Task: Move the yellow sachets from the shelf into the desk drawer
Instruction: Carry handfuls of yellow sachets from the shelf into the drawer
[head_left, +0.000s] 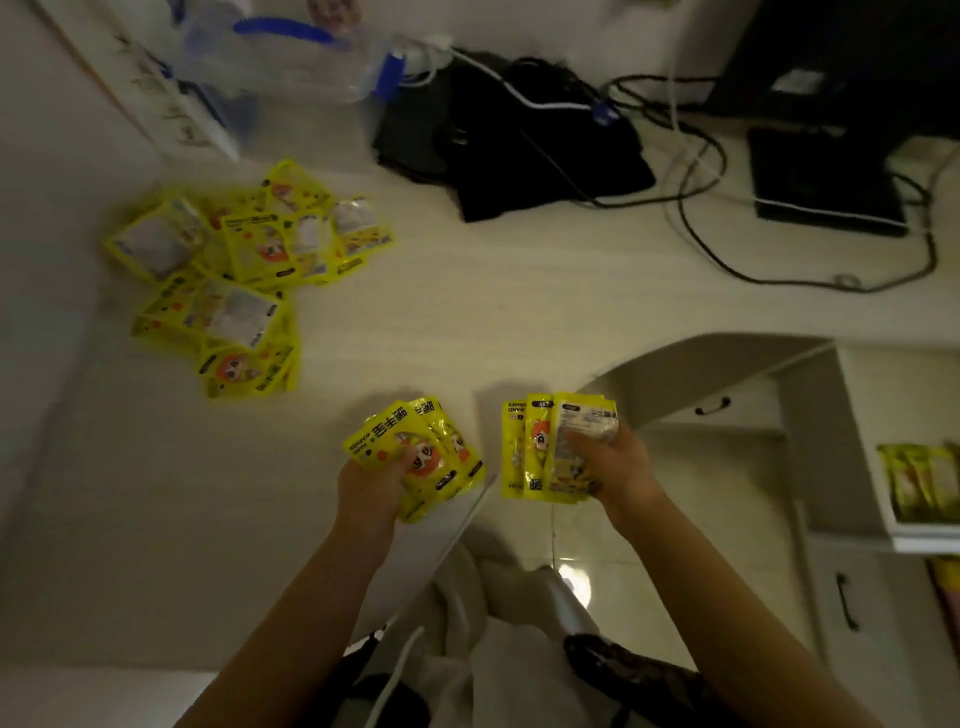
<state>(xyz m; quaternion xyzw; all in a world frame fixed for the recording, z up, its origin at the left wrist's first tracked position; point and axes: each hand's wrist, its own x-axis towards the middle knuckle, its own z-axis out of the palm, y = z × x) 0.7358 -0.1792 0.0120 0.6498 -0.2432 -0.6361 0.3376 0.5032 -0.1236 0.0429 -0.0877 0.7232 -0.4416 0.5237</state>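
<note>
My left hand grips a fanned bunch of yellow sachets over the desk's front edge. My right hand holds a second bunch of yellow sachets upright, just past the desk edge above the floor. A loose pile of several more yellow sachets lies on the desk top at the left. At the far right an open drawer holds a row of sachets standing on edge.
Black cloth and tangled cables lie at the back of the white desk. A clear plastic box with blue handle stands back left. A black device sits back right. Closed drawers with dark handles are at right.
</note>
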